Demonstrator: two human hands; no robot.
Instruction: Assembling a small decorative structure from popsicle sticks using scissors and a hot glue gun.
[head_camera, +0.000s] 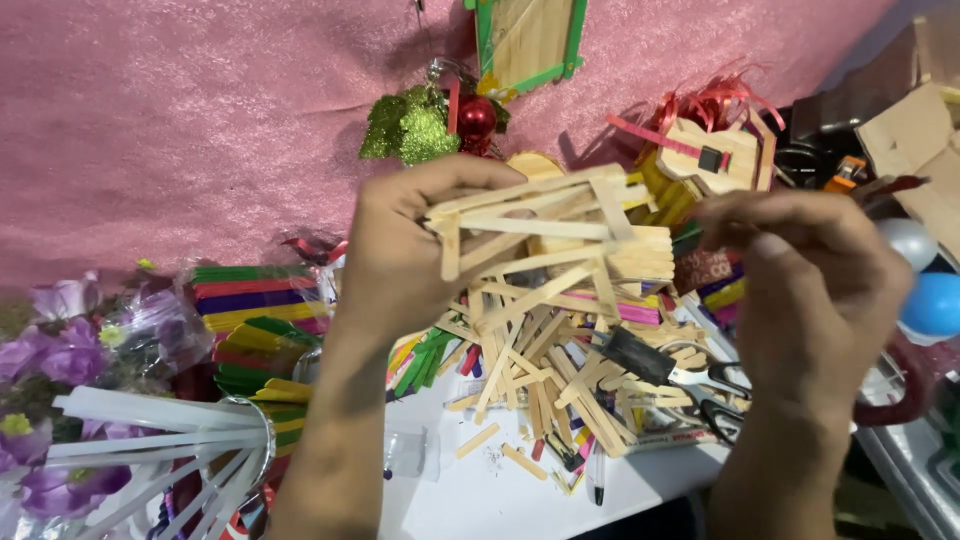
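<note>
Wooden craft sticks glued into a frame (545, 235) sat pinched in my left hand (400, 255), raised above the loose stick pile (540, 375) on the white table (480, 490). My right hand (810, 290) curled beside its end; whether it gripped anything, I couldn't tell.

Views: one only, a camera worn on the person's head.
Direction: it looks steeply down and forward over the white counter (480, 495), toward the pink glittery backdrop (180, 110) behind it.
Nearness: close; the left hand (400, 255) and right hand (810, 290) fill the middle of the frame, both forearms rising from the bottom edge.
Shared part: none, no second view to overlap.
</note>
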